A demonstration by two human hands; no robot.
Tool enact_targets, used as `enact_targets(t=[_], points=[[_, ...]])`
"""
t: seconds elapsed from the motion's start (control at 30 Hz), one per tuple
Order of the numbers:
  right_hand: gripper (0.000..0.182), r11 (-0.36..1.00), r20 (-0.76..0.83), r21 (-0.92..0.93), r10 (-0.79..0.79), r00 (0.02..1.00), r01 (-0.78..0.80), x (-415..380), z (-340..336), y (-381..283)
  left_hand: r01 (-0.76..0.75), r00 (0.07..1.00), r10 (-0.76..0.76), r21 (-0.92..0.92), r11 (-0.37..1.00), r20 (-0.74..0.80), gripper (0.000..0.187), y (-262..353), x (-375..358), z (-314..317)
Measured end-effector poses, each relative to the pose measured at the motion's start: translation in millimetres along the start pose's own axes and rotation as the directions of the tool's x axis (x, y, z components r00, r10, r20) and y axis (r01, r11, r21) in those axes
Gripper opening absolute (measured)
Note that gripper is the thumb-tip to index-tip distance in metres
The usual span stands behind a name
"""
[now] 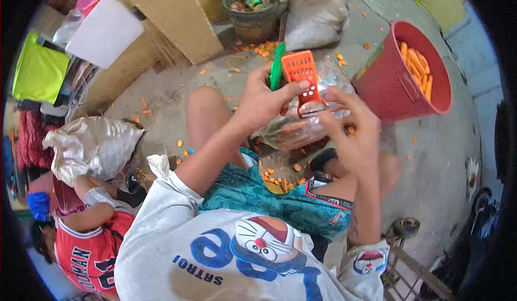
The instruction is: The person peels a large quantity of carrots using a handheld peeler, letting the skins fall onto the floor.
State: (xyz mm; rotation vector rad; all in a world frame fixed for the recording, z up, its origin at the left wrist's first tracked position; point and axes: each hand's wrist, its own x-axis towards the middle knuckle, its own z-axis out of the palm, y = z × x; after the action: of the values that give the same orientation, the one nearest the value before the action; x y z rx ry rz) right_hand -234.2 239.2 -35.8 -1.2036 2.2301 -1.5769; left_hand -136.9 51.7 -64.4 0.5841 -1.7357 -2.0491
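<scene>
My left hand (pixel 265 103) grips an orange plastic grater (pixel 303 80) together with a green-handled tool (pixel 277 67), held up over my knees. My right hand (pixel 353 128) is beside it, fingers spread and touching the grater's lower end. Under both hands lies a clear plastic bag (pixel 299 131) with orange carrot bits inside. A red bucket (pixel 390 83) full of peeled carrots (pixel 417 67) stands tilted just right of my right hand.
Carrot peelings (pixel 264 48) are scattered over the concrete floor. A dark basket (pixel 253 7) and white sacks (pixel 315 15) sit at the far side. Another person in a red jersey (pixel 89 247) crouches at lower left, next to a white sack (pixel 94 145).
</scene>
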Motion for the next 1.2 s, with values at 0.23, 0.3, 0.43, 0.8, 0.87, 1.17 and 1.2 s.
enact_targets(t=[0.23,0.3,0.43,0.8,0.87,1.17,1.2], points=[[0.024,0.925,0.103,0.209,0.301,0.948,-0.317,10,-9,109,-0.076,0.976,0.004,0.319,0.945,0.220,0.035,-28,77,1],[0.024,0.878,0.022,0.259,0.412,0.911,-0.403,8,-21,130,-0.317,0.909,0.139,0.434,0.843,0.394,0.033,-36,106,-11],[0.022,0.650,-0.032,0.540,0.650,0.759,-0.534,-5,-25,169,-0.090,0.938,0.004,0.232,0.969,0.348,0.027,-29,117,-3],[0.025,0.878,-0.059,0.189,0.456,0.888,-0.439,-5,15,178,-0.084,0.952,-0.036,0.375,0.923,0.303,0.045,-78,110,-7],[0.025,0.897,-0.038,0.153,0.424,0.905,-0.414,-9,23,181,-0.143,0.956,0.008,0.442,0.886,0.294,0.047,-81,114,-3],[0.025,0.876,-0.054,0.140,0.471,0.880,-0.461,-4,31,158,-0.254,0.953,0.055,0.689,0.678,0.297,0.050,-85,102,1],[0.025,0.873,-0.055,0.149,0.477,0.877,-0.465,-6,30,159,-0.297,0.943,0.096,0.676,0.674,0.319,0.046,-88,103,-2]])
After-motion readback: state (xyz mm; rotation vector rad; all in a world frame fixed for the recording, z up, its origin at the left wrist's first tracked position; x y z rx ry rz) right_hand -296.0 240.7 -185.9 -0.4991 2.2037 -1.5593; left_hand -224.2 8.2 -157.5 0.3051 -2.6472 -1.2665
